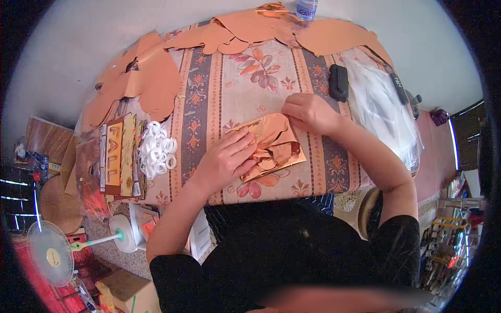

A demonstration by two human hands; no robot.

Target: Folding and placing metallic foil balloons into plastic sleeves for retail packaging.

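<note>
A folded, shiny copper-coloured foil piece [284, 148] lies on the patterned tablecloth in front of me, creased and bunched toward its lower middle. My left hand [228, 160] rests over its left side, fingers stretched out and pressing on the foil. At its upper right corner is my right hand [309, 113], with fingers curled together right at the foil's edge. Whatever is between those fingertips is hidden.
White rings [156, 148] lie heaped left of my left hand, beside a stack of printed packages [121, 156]. Large copper-coloured cutouts [159, 78] line the table's left and far edges. A black case [338, 82], clear plastic bags [383, 109] and a bottle [306, 9] stand farther off.
</note>
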